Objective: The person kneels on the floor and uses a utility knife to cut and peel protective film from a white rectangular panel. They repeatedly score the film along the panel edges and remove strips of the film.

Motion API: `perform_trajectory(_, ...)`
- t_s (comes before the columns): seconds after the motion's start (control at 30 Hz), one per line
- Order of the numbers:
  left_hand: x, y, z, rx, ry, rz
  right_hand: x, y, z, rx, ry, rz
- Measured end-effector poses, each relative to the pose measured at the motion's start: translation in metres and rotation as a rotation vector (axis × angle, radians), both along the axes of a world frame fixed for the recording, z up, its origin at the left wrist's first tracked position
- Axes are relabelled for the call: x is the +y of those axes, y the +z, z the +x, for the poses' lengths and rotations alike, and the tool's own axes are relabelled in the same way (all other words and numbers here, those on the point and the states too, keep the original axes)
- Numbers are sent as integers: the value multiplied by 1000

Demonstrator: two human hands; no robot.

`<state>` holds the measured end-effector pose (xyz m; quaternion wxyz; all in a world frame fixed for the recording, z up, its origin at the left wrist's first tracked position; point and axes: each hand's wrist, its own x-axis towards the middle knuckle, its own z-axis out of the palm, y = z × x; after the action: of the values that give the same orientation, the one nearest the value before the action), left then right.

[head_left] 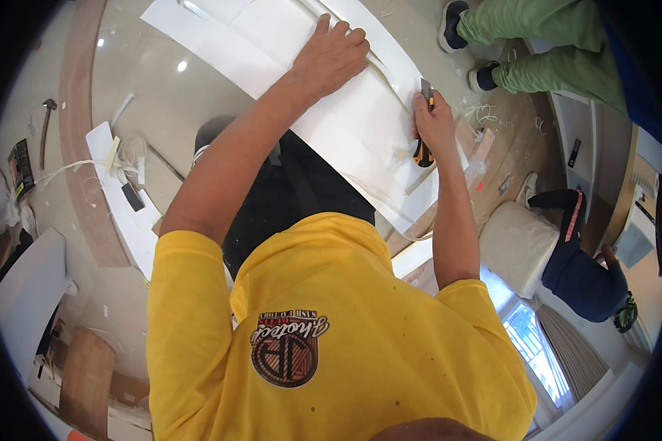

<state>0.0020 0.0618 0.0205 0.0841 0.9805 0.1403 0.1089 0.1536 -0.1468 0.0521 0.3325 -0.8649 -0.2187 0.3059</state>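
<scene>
Two hands on my feed: the right hand (435, 123) grips one yellow-and-black utility knife (424, 153) at the edge of one white panel (353, 132); the left hand (331, 55) rests there, fingers slightly spread. One hammer (48, 110) (only one I can spot) lies off left.

bright window (535, 339), floor (176, 88) glare, fisheye-bent edges
</scene>
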Motion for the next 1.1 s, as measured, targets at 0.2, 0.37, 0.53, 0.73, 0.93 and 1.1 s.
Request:
perform_trajectory(0.2,10,-5,9,-73,-78,75,-1,3,5,32,13,-110)
perform_trajectory(0.37,18,-9,9,-79,-86,24,7,7,1,-134,64,-193)
perform_trajectory(0.53,25,-13,4,-159,-175,88,-3,-20,6,-291,64,-108)
perform_trajectory(0.73,41,23,16,-24,-375,345,-2,-21,4,-226,42,-115)
perform_trajectory(0.93,-9,41,0,114,-186,242,4,13,-8,-272,115,-218)
perform_trajectory(1.1,-27,29,-8,25,31,68,11,26,-21,-290,211,-303)
